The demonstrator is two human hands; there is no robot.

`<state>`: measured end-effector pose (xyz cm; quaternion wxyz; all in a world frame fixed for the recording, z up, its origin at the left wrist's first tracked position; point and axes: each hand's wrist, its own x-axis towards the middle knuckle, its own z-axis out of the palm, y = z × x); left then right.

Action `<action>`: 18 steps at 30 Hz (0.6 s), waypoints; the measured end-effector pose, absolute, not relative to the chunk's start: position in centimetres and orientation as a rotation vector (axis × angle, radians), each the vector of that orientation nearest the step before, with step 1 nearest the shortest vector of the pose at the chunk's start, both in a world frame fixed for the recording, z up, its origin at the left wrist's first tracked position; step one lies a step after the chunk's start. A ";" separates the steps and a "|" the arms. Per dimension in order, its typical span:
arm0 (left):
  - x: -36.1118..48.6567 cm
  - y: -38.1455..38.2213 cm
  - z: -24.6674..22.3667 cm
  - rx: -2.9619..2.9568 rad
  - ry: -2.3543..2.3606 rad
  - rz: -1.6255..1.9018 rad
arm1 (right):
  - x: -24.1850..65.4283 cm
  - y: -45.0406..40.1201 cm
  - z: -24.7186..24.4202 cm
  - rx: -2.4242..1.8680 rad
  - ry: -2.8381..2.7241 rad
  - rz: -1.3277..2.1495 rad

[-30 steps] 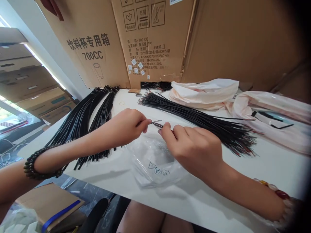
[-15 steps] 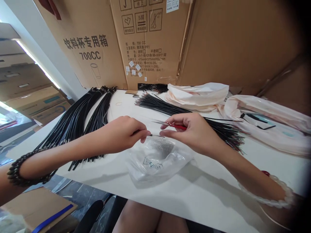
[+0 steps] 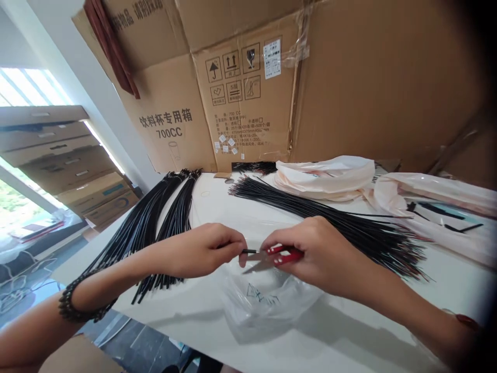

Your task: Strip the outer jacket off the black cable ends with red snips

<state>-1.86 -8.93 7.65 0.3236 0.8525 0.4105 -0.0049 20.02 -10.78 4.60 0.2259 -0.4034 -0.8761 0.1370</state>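
My left hand [image 3: 219, 249] is closed on a thin black cable [image 3: 249, 251], whose short end sticks out from the fingertips. My right hand [image 3: 310, 251] holds red-handled scissors [image 3: 287, 256]; their blades point left beside the cable end and look parted. Both hands are close together above a clear plastic bag [image 3: 260, 305] on the white table [image 3: 186, 316]. Behind my right hand lies a bundle of black cables [image 3: 330, 223] with reddish ends. Two more black cable bundles [image 3: 149, 223] lie left of and beyond my left hand.
Pale plastic wrapping [image 3: 326, 176] lies at the back right of the table. Large cardboard [image 3: 240, 31] stands behind it, with a dark red cloth [image 3: 112, 46] hanging at upper left. Stacked boxes [image 3: 66, 160] are beyond the table on the left.
The view has tilted up, so things appear lower. The scissors have turned in my right hand, and their blades now look parted and nearer the cable end.
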 end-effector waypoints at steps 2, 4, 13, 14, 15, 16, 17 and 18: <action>-2.3 -8.7 7.8 2.226 1.045 -0.038 | 20.0 -11.0 4.3 -1.068 -2.463 0.233; -2.6 -8.4 7.9 2.245 0.988 -0.052 | 19.9 -11.4 3.9 -1.050 -2.484 0.051; -3.5 -8.8 7.3 2.568 0.797 0.005 | 18.7 -12.2 4.0 -1.314 -2.201 0.712; -3.7 -9.1 7.1 2.592 0.795 0.066 | 18.8 -11.9 4.2 -1.285 -2.109 1.001; -3.8 -9.4 7.0 2.612 0.797 0.140 | 18.9 -11.5 4.3 -1.205 -2.002 1.281; -3.9 -9.7 6.8 2.630 0.802 0.227 | 19.0 -11.1 4.3 -1.094 -1.886 1.518; -4.0 -9.9 6.6 2.653 0.810 0.318 | 19.1 -10.8 4.2 -0.990 -1.768 1.705; -4.1 -10.1 6.5 2.691 0.817 0.409 | 19.3 -10.5 4.1 -0.908 -1.659 1.846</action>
